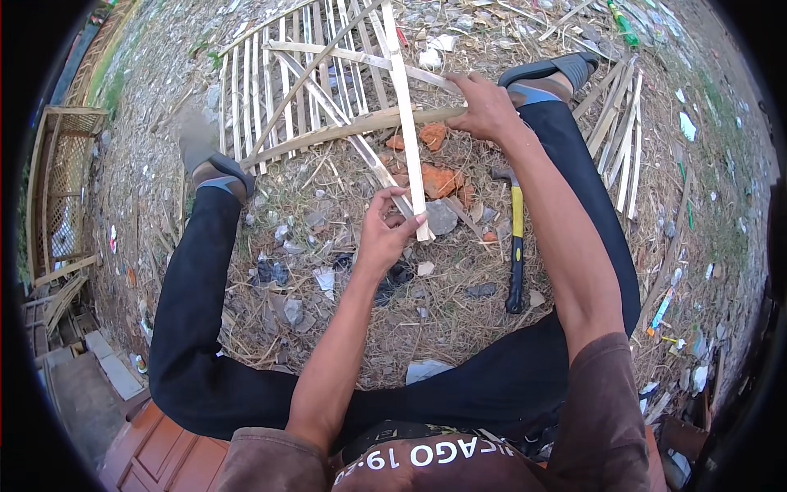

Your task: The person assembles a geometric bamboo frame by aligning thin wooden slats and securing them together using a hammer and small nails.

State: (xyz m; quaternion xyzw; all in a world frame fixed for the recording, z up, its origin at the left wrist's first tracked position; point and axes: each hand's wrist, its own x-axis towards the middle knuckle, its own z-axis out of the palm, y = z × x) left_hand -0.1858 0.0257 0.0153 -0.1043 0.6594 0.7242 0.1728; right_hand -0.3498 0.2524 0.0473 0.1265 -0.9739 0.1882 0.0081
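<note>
My left hand point(384, 232) pinches the near end of a long pale bamboo slat point(405, 107) that runs away from me across a lattice panel point(287, 90) of thin bamboo strips lying on the ground. My right hand point(485, 107) grips a thicker bamboo crosspiece point(352, 128) at the panel's near edge. I sit on the ground with both legs in black trousers spread to either side of the panel. A hammer point(516, 246) with a yellow and black handle lies by my right leg, untouched.
Broken orange brick pieces point(438, 176) and grey stones lie under the slat. A loose bundle of bamboo strips point(619, 139) rests at the right. A finished lattice frame point(57, 180) stands at the far left. Dry grass and scattered litter cover the ground.
</note>
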